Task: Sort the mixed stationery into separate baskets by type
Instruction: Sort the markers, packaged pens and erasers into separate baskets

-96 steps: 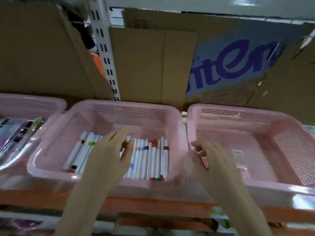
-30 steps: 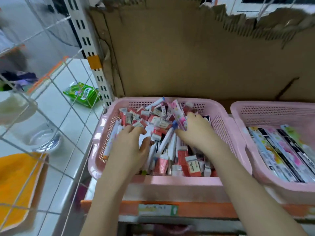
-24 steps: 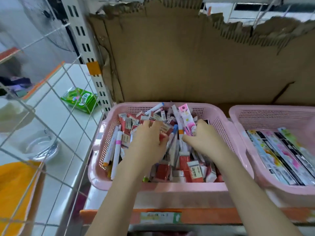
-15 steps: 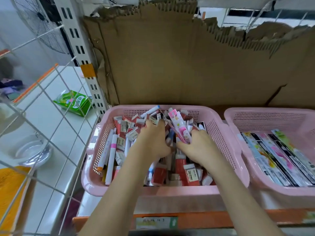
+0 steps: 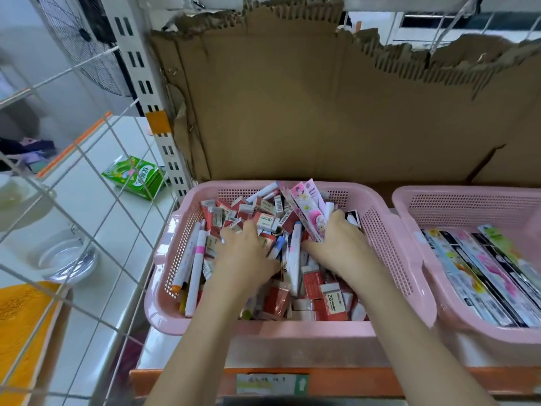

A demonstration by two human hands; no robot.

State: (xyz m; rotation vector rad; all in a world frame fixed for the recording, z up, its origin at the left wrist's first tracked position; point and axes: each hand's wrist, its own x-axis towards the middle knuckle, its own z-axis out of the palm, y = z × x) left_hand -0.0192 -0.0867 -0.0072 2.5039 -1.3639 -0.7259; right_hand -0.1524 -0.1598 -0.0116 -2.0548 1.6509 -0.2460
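Head view: right hand (image 5: 339, 244) gripping pink packet (image 5: 307, 209), long axis up-left.

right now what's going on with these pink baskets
A person is digging through a pink basket heaped with mixed stationery: boxed erasers, white markers and long pink packets. The left hand is pressed into the pile with fingers spread, and the right hand grips the lower end of the pink packets. A second basket to the right already holds a row of long flat packs. The sorting looks far from done.
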